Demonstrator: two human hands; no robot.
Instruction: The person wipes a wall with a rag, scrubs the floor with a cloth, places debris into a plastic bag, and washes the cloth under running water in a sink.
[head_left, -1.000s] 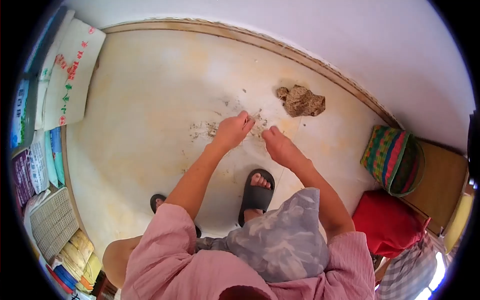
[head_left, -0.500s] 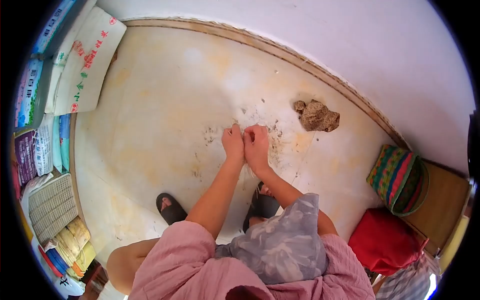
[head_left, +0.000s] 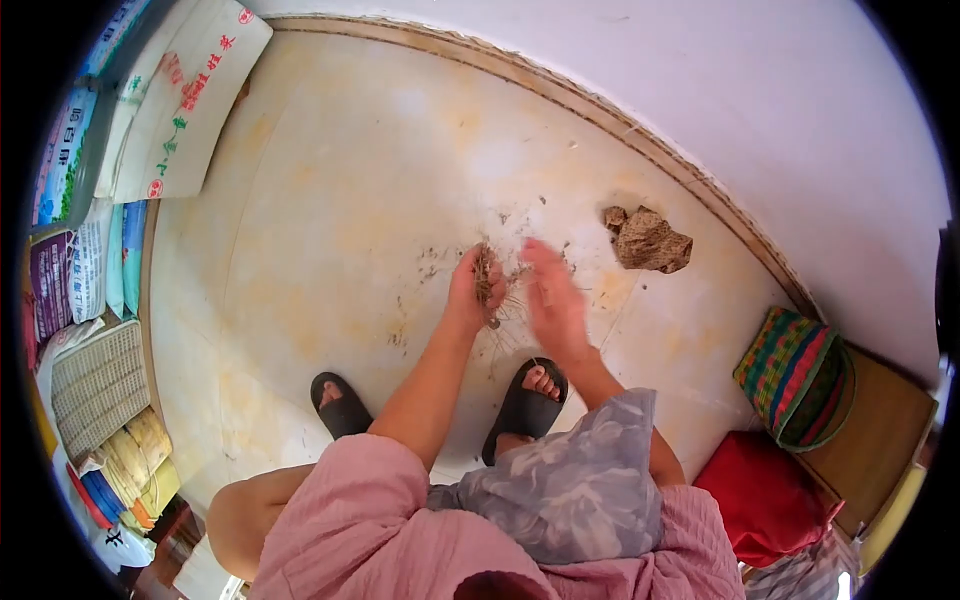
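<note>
L hand (head_left: 466,291) curls fingers round brown fibrous clump (head_left: 484,273), over mid floor (head_left: 320,190); R hand (head_left: 556,305) just beside, blurred, can't tell if its fingers pinch or spread. Looks part-done: loose bits (head_left: 397,339) down, clump unfinished, bigger brown lump (head_left: 652,241) far R w/ no hand on it. Woven basket (head_left: 782,372) & red bag (head_left: 762,500) R, well apart, no obstruction seen.

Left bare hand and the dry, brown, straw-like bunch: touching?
Touching. The head view shows the left hand curled around the straw-like bunch, with no gap at the palm.
</note>
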